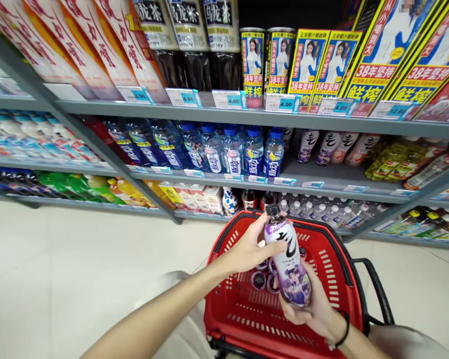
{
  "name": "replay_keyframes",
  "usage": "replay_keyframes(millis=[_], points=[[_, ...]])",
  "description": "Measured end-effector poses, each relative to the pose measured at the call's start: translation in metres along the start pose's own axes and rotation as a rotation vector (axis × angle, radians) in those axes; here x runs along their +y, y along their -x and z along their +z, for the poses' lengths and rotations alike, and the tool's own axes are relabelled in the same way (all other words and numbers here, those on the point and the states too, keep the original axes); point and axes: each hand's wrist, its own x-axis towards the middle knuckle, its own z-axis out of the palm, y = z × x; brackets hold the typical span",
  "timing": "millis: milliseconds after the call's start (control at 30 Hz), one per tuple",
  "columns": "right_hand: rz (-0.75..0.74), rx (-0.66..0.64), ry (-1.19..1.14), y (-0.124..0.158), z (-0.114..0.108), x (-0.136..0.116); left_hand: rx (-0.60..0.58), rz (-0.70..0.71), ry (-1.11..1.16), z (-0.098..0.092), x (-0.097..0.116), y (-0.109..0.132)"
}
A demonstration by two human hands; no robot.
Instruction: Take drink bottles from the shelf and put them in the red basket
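Both hands hold one purple-and-white drink bottle (290,269) with a black cap, tilted above a red shopping basket (243,319). My left hand (252,247) wraps round its upper part, with the thumb across the label. Lower down, my right hand (307,299) grips the base from beneath; a black band circles that wrist. Inside the basket, several dark-capped bottles (259,280) stand upright, partly hidden by my hands and the held bottle.
Shelves of drinks run across in front. Blue-capped bottles (232,149) fill the middle shelf, and similar purple-labelled bottles (327,147) stand to their right. Yellow cartons (309,65) are above. The basket's black handle (377,289) sticks out right. Pale floor (78,264) lies left.
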Motion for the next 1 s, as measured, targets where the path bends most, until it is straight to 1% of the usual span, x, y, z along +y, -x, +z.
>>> replay_keyframes(millis=[100, 167, 233, 333, 400, 467, 567, 667, 733, 800, 900, 1000], points=[[0.034, -0.056, -0.005, 0.001, -0.004, 0.000, 0.057, 0.039, -0.053, 0.004, -0.004, 0.000], [0.024, -0.074, 0.010, 0.001, -0.004, 0.000, 0.099, 0.058, -0.074, 0.008, -0.006, 0.000], [-0.070, -0.026, 0.042, 0.001, 0.000, 0.000, 0.144, 0.044, -0.104, 0.011, -0.007, 0.000], [-0.283, 0.118, 0.142, 0.003, 0.006, 0.001, 0.260, 0.040, -0.183, 0.011, -0.007, -0.002], [-0.343, 0.161, 0.196, 0.006, 0.007, 0.001, 0.303, 0.036, -0.194, 0.008, -0.006, -0.004], [-0.321, 0.131, 0.206, 0.009, 0.007, 0.001, 0.259, 0.001, -0.106, 0.005, -0.005, -0.006], [-0.220, -0.012, 0.173, 0.014, 0.005, -0.003, 0.147, -0.026, 0.101, 0.006, -0.006, -0.006], [-0.154, -0.111, 0.116, 0.015, 0.003, -0.008, 0.082, -0.008, 0.184, 0.010, -0.008, -0.004], [-0.125, -0.140, 0.081, 0.015, 0.001, -0.009, 0.089, -0.007, 0.161, 0.014, -0.008, -0.002], [-0.097, -0.155, 0.059, 0.013, -0.003, -0.009, 0.125, 0.010, 0.120, 0.015, -0.009, -0.001], [-0.068, -0.174, 0.048, 0.011, -0.007, -0.006, 0.132, 0.049, 0.080, 0.014, -0.010, -0.001], [-0.057, -0.205, 0.031, 0.011, -0.005, -0.004, 0.133, 0.073, 0.042, 0.010, -0.010, -0.001]])
